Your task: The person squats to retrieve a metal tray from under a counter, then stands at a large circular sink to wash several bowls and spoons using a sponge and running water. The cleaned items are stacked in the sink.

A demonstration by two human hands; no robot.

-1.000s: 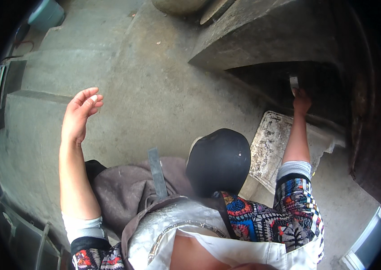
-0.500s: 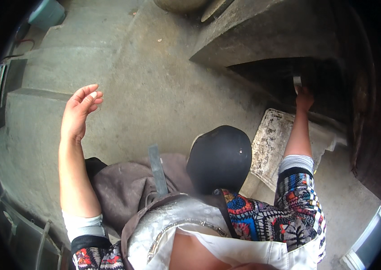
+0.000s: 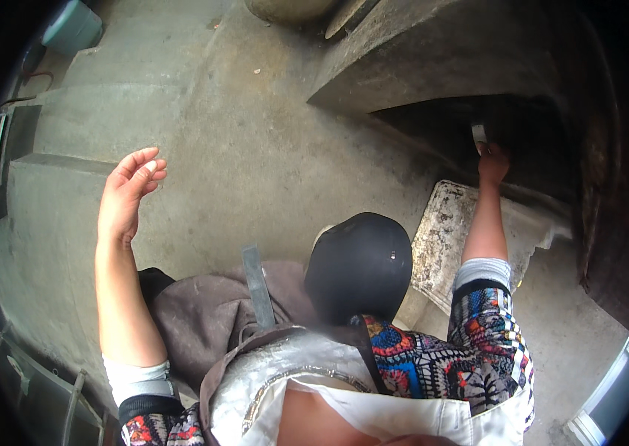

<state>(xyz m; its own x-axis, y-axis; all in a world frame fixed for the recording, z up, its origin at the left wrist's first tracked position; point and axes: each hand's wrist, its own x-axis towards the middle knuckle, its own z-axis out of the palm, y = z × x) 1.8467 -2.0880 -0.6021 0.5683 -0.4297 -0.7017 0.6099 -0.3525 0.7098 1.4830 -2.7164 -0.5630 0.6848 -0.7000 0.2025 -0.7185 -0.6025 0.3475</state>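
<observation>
My right hand (image 3: pixel 494 163) reaches into a dark, low opening (image 3: pixel 433 123) under a concrete structure. Its fingers are closed on a small pale flat strip (image 3: pixel 479 134) that sticks out beyond them; shadow hides its exact kind. Below that wrist, a worn, stained white board (image 3: pixel 441 230) lies at the opening's mouth. My left hand (image 3: pixel 127 195) hangs in the air over the concrete floor (image 3: pixel 218 163), fingers loosely bent, with nothing in it.
A concrete wall (image 3: pixel 403 70) edges the opening. Round vessels (image 3: pixel 292 7) stand at the far side. A light blue tub (image 3: pixel 73 28) sits far left, beyond a step (image 3: pixel 69 158). My dark-covered knee (image 3: pixel 359 267) is near the board. At the lower right is a white-framed panel (image 3: pixel 608 394).
My right hand and the pale strip have shifted slightly left inside the opening. The left hand has dropped a little, its fingers still bent.
</observation>
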